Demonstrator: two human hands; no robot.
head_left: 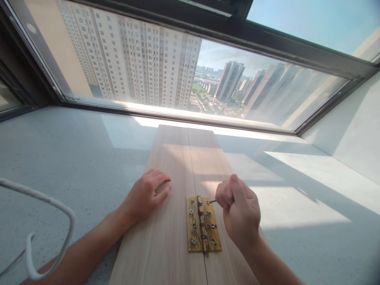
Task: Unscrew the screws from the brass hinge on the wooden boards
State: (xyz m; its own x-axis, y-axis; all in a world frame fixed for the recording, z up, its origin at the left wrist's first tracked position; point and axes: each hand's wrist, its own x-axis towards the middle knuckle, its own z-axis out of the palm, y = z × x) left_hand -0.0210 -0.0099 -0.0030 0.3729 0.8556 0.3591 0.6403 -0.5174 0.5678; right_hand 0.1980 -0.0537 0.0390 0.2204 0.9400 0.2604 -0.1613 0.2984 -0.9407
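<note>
Two light wooden boards [173, 166] lie side by side on a pale speckled windowsill, joined near me by a brass hinge [203, 225] with several screws in it. My right hand [240, 211] is closed round the handle of a screwdriver [211, 202] whose thin metal tip touches a screw at the hinge's upper right corner. My left hand [147, 194] rests flat on the left board, fingers together and stretched toward the seam, holding nothing.
The windowsill [74, 150] stretches wide to the left and right of the boards. A large window [178, 71] in a dark frame rises behind, and a white wall [350, 130] closes the right side. A white cable [50, 221] loops at the lower left.
</note>
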